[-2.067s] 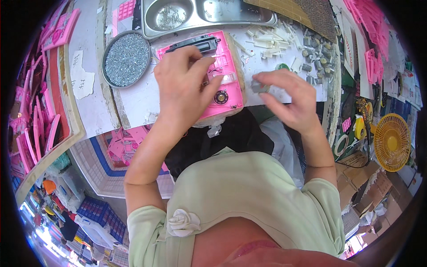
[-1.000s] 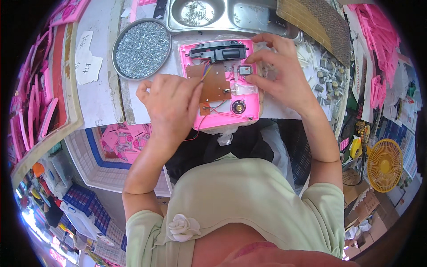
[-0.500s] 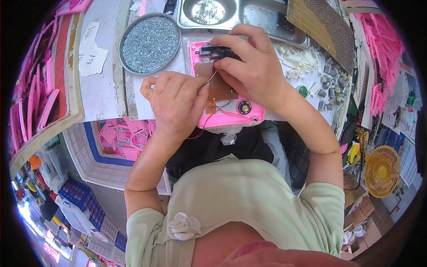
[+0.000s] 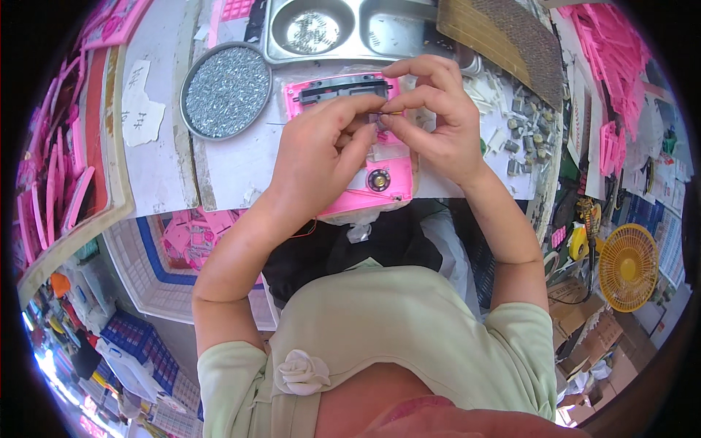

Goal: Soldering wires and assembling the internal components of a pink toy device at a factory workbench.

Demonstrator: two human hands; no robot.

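A pink plastic housing (image 4: 363,198) lies open on the table before me. Across its far end sits a long black part (image 4: 343,89), and a round black piece with a brass-coloured centre (image 4: 379,179) sits at its near end. My left hand (image 4: 315,150) reaches over its left side, thumb and forefinger closed. My right hand (image 4: 445,135) meets it from the right in a pinch. Thin coloured wires (image 4: 396,113) show at the touching fingertips, partly covered by them. The brown board is hidden from sight. A thin red wire (image 4: 307,231) hangs off the table's edge.
A round dish of small screws (image 4: 226,91) stands at the left, and a steel tray (image 4: 358,52) at the back. Small white and metal parts (image 4: 522,128) lie scattered right. A crate of pink parts (image 4: 157,281) is below left; a yellow fan (image 4: 628,268) stands far right.
My right hand has left the black part and come to my left fingertips. That black part now lies across the housing's far end, and the brown board has gone from sight.
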